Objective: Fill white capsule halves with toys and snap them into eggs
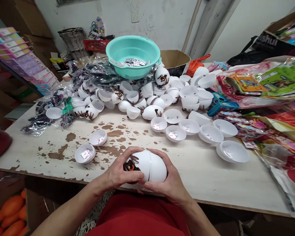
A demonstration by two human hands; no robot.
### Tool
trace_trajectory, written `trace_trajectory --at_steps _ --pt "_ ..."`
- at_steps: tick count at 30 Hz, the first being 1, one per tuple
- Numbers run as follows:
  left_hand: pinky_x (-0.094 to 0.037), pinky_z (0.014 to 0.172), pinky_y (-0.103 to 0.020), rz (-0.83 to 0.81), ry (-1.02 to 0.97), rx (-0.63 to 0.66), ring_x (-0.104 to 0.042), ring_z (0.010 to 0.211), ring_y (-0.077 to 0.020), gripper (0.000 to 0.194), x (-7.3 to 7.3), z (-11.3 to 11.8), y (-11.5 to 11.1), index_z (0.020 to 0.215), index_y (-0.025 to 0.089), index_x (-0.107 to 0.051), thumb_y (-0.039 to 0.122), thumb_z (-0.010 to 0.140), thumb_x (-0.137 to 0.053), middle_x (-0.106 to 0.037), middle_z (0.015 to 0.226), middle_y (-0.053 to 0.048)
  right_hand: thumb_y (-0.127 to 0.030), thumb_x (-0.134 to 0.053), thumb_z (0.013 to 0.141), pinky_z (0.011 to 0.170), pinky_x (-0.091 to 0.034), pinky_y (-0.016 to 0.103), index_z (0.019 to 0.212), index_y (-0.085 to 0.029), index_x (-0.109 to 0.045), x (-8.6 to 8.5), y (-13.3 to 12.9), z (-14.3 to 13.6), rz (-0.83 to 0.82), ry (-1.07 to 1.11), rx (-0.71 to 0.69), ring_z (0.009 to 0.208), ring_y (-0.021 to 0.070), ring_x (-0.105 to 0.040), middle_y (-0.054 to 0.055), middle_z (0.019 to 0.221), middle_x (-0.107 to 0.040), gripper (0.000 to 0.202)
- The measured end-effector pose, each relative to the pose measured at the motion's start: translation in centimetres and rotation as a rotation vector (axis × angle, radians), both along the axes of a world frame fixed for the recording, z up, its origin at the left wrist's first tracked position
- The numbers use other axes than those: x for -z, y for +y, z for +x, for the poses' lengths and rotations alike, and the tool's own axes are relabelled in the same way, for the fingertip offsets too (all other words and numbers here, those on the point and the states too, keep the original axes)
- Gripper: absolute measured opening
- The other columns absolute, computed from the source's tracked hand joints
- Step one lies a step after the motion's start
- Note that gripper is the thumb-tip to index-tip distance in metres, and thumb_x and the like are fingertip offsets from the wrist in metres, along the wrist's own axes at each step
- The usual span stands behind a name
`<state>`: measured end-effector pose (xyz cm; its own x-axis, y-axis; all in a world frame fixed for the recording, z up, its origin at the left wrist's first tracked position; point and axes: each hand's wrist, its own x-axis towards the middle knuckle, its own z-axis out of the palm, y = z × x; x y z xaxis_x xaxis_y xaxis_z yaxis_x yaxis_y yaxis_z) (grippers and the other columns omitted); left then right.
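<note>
1. Both hands close around one white plastic egg [147, 166]: the left hand [120, 173] cups the printed end, the right hand [166, 183] wraps the plain end.
2. The egg lies on its side at the near edge of the counter [199, 170], long axis running left to right, its seam upright between the two grips.
3. Just beyond, apart from the hands, sit open half shells [85, 153] holding small packets.
4. Farther back, a teal basin [133, 49] rests on the shell heap.

Sachets [135, 62] in the basin [118, 49] too small to read.
</note>
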<state>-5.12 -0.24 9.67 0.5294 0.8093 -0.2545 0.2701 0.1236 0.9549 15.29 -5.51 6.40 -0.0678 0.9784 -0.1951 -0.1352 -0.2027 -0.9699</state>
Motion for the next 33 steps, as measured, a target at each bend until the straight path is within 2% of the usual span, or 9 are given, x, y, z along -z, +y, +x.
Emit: trace_trajectory --at_steps 3,5,8,11,16,21,26,29,33 --pt "-0.052 0.075 -0.028 -0.020 -0.005 0.009 -0.058 0.089 -0.0180 0.063 0.0 0.1 0.2 0.128 0.029 -0.051 0.041 0.071 -0.075 -0.058 0.109 -0.002 -0.033 -0.092 0.052 0.077 -0.057 0.037 0.125 -0.031 -0.054 0.5 0.3 -0.2 -0.056 0.028 0.042 0.100 0.0295 -0.063 0.004 0.118 -0.061 0.082" --pt "-0.054 0.060 -0.026 -0.158 -0.025 -0.006 -0.061 0.074 -0.0156 0.063 0.2 0.2 0.3 0.130 0.030 -0.046 0.044 0.075 -0.072 -0.059 0.097 -0.001 -0.033 -0.089 0.054 0.076 -0.056 0.037 0.125 -0.030 -0.054 1.2 0.7 -0.2 -0.104 0.057 0.043 0.098 0.0290 -0.062 0.004 0.113 -0.063 0.079" --pt "-0.048 0.039 -0.021 -0.371 -0.063 -0.046 -0.059 0.053 -0.0132 0.062 0.4 0.6 0.7 0.130 0.028 -0.042 0.050 0.078 -0.068 -0.059 0.080 0.001 -0.037 -0.084 0.059 0.080 -0.053 0.039 0.126 -0.026 -0.052 2.0 1.6 0.0 -0.127 0.143 -0.037 0.098 0.0294 -0.061 0.006 0.111 -0.064 0.076" --pt "-0.045 0.034 -0.018 -0.422 -0.057 -0.054 -0.059 0.047 -0.0132 0.062 0.3 1.0 1.3 0.126 0.026 -0.044 0.050 0.076 -0.070 -0.060 0.071 0.001 -0.041 -0.084 0.062 0.075 -0.052 0.035 0.123 -0.025 -0.052 2.2 2.3 0.3 -0.170 0.274 -0.086 0.092 0.0261 -0.062 0.005 0.105 -0.065 0.071" --pt "-0.040 0.031 -0.016 -0.366 -0.043 -0.106 -0.058 0.043 -0.0136 0.066 0.0 1.3 2.1 0.130 0.025 -0.044 0.052 0.075 -0.069 -0.062 0.068 0.000 -0.040 -0.087 0.061 0.063 -0.050 0.027 0.120 -0.026 -0.053 2.0 2.7 0.0 -0.275 0.460 0.019 0.081 0.0205 -0.061 0.003 0.102 -0.064 0.070" --pt "-0.042 0.035 -0.017 -0.285 -0.062 -0.129 -0.061 0.049 -0.0146 0.069 -0.2 1.1 1.8 0.135 0.026 -0.041 0.050 0.077 -0.069 -0.062 0.072 0.000 -0.038 -0.089 0.060 0.063 -0.051 0.025 0.121 -0.025 -0.052 2.3 2.7 -0.6 -0.312 0.571 0.146 0.079 0.0178 -0.060 0.003 0.105 -0.065 0.073" --pt "-0.045 0.037 -0.018 -0.216 0.036 -0.121 -0.059 0.053 -0.0122 0.066 -0.8 1.7 1.1 0.132 0.027 -0.045 0.046 0.075 -0.071 -0.058 0.080 0.001 -0.039 -0.089 0.061 0.060 -0.050 0.025 0.121 -0.028 -0.053 2.4 2.8 -1.1 -0.319 0.538 0.227 0.077 0.0176 -0.059 0.001 0.100 -0.064 0.071" --pt "-0.046 0.039 -0.018 -0.124 0.123 -0.132 -0.056 0.054 -0.0108 0.061 -0.8 2.3 1.1 0.131 0.028 -0.048 0.042 0.076 -0.070 -0.058 0.082 0.001 -0.041 -0.088 0.062 0.062 -0.051 0.026 0.121 -0.029 -0.053 2.4 2.8 -1.4 -0.281 0.493 0.249 0.084 0.0202 -0.060 0.002 0.106 -0.064 0.070" --pt "-0.046 0.038 -0.019 -0.100 0.159 -0.144 -0.056 0.050 -0.0109 0.058 -0.8 2.8 1.9 0.129 0.029 -0.049 0.044 0.076 -0.069 -0.059 0.080 0.001 -0.049 -0.082 0.068 0.063 -0.053 0.030 0.122 -0.030 -0.052 2.4 2.6 -1.5 -0.232 0.475 0.194 0.087 0.0231 -0.061 0.003 0.110 -0.062 0.064"
